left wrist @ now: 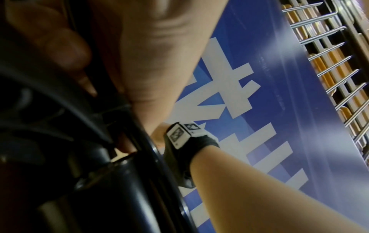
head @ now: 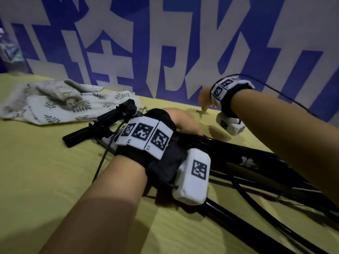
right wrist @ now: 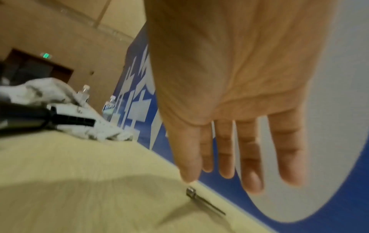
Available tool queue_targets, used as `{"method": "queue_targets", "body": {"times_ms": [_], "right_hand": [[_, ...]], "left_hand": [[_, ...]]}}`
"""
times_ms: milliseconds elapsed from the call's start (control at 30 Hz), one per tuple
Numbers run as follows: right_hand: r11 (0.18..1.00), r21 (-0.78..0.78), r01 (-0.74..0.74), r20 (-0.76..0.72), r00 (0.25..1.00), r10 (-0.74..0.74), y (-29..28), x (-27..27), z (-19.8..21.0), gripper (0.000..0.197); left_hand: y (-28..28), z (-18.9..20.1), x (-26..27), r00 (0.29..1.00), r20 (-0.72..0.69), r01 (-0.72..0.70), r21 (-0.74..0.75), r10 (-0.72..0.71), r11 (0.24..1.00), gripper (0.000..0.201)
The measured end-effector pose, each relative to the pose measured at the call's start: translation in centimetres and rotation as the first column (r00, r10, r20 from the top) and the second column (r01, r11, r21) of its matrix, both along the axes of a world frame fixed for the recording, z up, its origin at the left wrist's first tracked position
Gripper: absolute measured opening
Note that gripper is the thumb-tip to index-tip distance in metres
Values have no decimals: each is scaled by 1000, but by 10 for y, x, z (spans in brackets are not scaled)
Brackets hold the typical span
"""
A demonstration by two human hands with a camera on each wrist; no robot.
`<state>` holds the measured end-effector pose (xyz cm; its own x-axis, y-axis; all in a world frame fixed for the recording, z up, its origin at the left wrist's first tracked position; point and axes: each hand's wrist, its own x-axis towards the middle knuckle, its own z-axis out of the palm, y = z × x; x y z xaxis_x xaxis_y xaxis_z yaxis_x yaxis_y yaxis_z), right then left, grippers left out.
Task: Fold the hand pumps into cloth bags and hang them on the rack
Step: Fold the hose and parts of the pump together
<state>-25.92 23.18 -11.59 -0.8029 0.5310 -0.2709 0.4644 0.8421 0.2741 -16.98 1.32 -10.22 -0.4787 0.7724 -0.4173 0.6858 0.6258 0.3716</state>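
A black hand pump [head: 238, 156] lies across the yellow table [head: 45, 180], its handle end [head: 102, 123] pointing at a leaf-print cloth bag [head: 55, 101]. My left hand [head: 189, 131] grips the pump's tube, fingers [left wrist: 75, 52] curled round the pump [left wrist: 119, 181]. My right hand [head: 204, 101] hovers near the wall with fingers [right wrist: 229, 157] straight and holding nothing. Its fingertips are just above a small metal needle [right wrist: 203, 200] on the table, also visible as the needle [head: 200, 111]. The bag [right wrist: 46, 91] lies crumpled and flat behind the pump handle [right wrist: 73, 121].
A blue and white banner wall [head: 165, 52] closes the table's far edge. Water bottles [right wrist: 84, 93] stand at the far left. A metal wire rack [left wrist: 329, 63] with prongs shows in the left wrist view. A thin black hose [head: 102, 162] trails from the pump.
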Motion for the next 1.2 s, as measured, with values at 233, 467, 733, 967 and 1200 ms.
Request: {"method": "queue_targets", "body": {"times_ms": [233, 467, 733, 967, 1200], "right_hand": [[994, 93, -51, 44, 998, 47, 6, -38, -29, 31], [992, 105, -70, -16, 997, 72, -57, 16, -5, 27], [985, 147, -89, -135, 985, 109, 23, -16, -6, 22], [902, -410, -136, -590, 793, -149, -71, 121, 80, 18], [746, -621, -242, -642, 703, -306, -119, 191, 88, 18]], "left_hand": [[1, 0, -1, 999, -29, 26, 37, -25, 999, 11], [0, -1, -1, 999, -40, 3, 56, -1, 998, 15], [-1, -5, -5, 996, -55, -68, 77, 72, 995, 27], [-21, 19, 4, 956, -271, -105, 47, 113, 993, 51], [-56, 44, 8, 909, -414, -145, -184, 57, 972, 38]]}}
